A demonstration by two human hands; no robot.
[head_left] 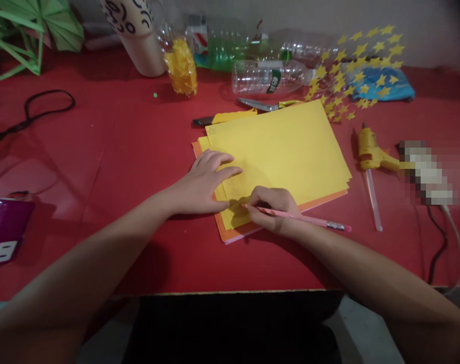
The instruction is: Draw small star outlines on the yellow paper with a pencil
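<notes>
Red tabletop [199,265]: judged liable to let paper creep, owing to a smooth-looking face. Broad, flat, faintly creased, with a pale raw-looking front edge.

Paper stack [279,146]: lying on the tabletop between both forearms, skewed, edges unsquared. Judged prone to fanning apart under uneven pressure. Flat rectangular sheets, matte yellow uppermost, an orange sheet [324,200] projecting along the near side.

Tumbler [146,55]: standing at the back, well apart from the paper. Tapered, pale, figured with dark curves.

Clear bottle [252,78]: lying on its side. Liable to roll if knocked, being round. Thin glossy plastic, green label.

Left hand [203,184]: spread wide, gripping nothing, laid across the left margin of the stack. Slip of the top sheet considered possible from too light a press.

Right hand [273,205]: pinched narrow around a pink pencil [317,220], tip near the left thumb. Stray lines possible from such crowding.

Glue gun [368,148]: moulded yellow body, translucent rod at the rear. Impossible to tell whether hot.

Scissors [265,105] and yellow cutter [235,117]: lying just beyond the far edge of the stack. Cuts possible from a careless reach. Bright metal blades on the former.

Pencil: slanted, slender, with metal ferrule. Contact of tip with paper uncertain. Grooving possible from heavy bearing.

Yellow stars [361,49]: flat, five-pointed, clustered.
</notes>
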